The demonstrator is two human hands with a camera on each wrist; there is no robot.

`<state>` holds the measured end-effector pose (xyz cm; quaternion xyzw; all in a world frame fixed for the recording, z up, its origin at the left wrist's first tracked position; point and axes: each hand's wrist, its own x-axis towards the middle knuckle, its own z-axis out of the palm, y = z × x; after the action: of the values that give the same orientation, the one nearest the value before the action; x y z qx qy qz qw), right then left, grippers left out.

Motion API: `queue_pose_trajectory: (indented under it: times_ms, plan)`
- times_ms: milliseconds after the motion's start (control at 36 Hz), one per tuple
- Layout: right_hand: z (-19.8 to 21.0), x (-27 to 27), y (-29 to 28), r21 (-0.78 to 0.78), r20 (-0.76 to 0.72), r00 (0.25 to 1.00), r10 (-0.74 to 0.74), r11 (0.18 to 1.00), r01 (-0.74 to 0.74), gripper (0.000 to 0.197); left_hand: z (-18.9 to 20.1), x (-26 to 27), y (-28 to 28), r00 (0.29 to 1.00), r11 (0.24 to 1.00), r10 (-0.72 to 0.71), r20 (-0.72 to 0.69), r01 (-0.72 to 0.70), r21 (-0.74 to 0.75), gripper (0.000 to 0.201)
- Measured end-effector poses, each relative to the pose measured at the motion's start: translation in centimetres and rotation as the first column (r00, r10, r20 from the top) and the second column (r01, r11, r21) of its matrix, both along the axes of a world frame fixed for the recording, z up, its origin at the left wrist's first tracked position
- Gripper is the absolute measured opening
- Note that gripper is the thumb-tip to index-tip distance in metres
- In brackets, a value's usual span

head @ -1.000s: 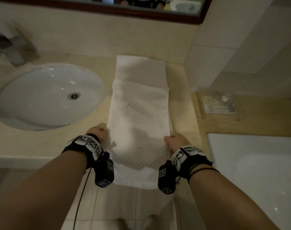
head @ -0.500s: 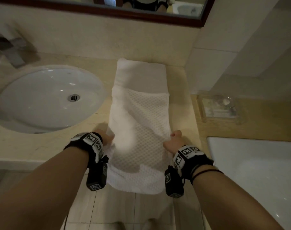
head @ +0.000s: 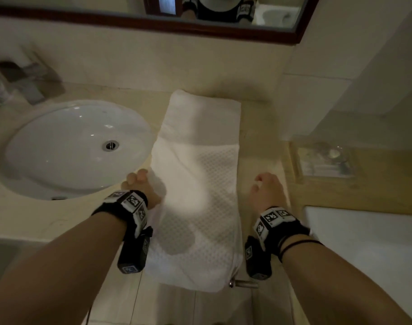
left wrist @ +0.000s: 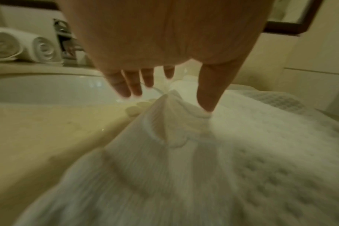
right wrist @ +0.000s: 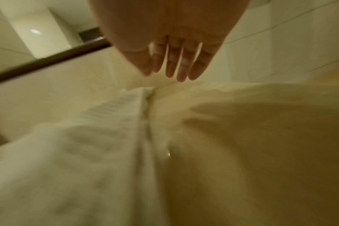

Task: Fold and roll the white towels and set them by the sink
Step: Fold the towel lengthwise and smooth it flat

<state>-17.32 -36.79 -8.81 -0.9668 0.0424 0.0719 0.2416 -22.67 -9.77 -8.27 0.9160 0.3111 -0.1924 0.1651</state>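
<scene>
A white waffle towel (head: 195, 184), folded into a long strip, lies on the beige counter (head: 59, 219) just right of the sink (head: 73, 146). Its near end hangs over the counter's front edge. My left hand (head: 139, 181) is at the towel's left edge; in the left wrist view its fingers (left wrist: 130, 85) are straight and only the thumb (left wrist: 205, 99) touches a raised fold. My right hand (head: 267, 188) hovers over bare counter just right of the towel, with relaxed fingers (right wrist: 174, 67) that hold nothing. Two rolled white towels (left wrist: 29, 47) lie behind the sink on the left.
The faucet (head: 29, 78) stands behind the basin. A clear dish (head: 324, 160) sits on the ledge at right, with a white tub (head: 369, 259) beyond it. A mirror (head: 200, 17) and tiled wall close off the back. A metal rod (head: 244, 283) sticks out below the counter edge.
Both hands slid forward along the towel's edges. The right hand let go and moved right, off the towel. The left hand's grip loosened to a thumb touch.
</scene>
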Motion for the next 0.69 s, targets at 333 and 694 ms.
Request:
queue_pose_trajectory:
  times_ms: [333, 694]
  plan:
    - [-2.8, 3.1, 6.7, -0.202, -0.547, 0.708, 0.447, 0.75, -0.63, 0.07, -2.0, 5.7, -0.6, 0.752, 0.786, -0.588, -0.297, 0.618, 0.006, 0.091]
    - [1.5, 10.7, 14.4, -0.262, -0.372, 0.831, 0.414, 0.812, -0.522, 0.071, 1.2, 13.2, 3.4, 0.706, 0.71, -0.684, -0.185, 0.702, 0.053, 0.092]
